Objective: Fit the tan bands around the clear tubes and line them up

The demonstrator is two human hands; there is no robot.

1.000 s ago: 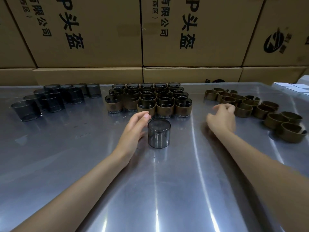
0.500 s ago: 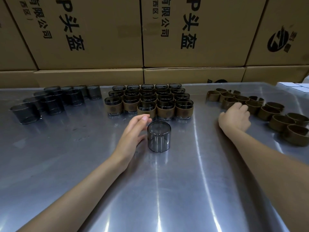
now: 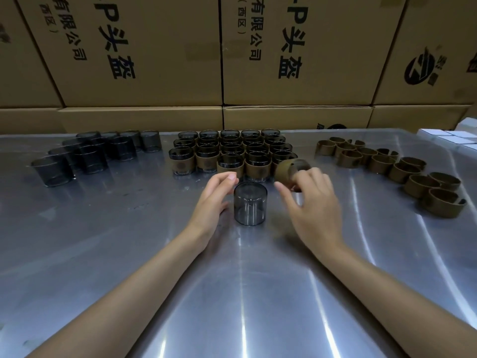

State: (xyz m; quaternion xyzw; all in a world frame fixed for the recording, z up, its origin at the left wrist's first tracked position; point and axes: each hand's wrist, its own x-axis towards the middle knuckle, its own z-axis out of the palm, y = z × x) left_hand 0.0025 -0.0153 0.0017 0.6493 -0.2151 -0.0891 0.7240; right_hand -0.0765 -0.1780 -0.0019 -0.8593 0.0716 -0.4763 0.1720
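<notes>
Progress looks past halfway by my reckoning: a block of banded tubes [image 3: 232,156] stands in rows at the far middle of the bench [image 3: 103,254], while a smaller cluster of bare tubes [image 3: 87,153] waits at the far left and a string of loose bands [image 3: 402,171] curves along the right. One bare tube [image 3: 250,204] stands upright, closed end up, just in front of the finished rows. Your left hand [image 3: 211,200] rests beside it with straight, relaxed fingers, the fingertips at its upper left edge; whether they touch it I cannot tell. Your right hand [image 3: 312,202] pinches a tan band [image 3: 289,169], lifted off the bench just right of and beyond that tube. The band is not yet over the tube, so this piece has yet to be fitted and set in line.

Cardboard boxes [image 3: 154,60] stacked behind the bench carry black Chinese print: "头盔", "有限公司" and "(西区)", plus a round logo at the far right.
</notes>
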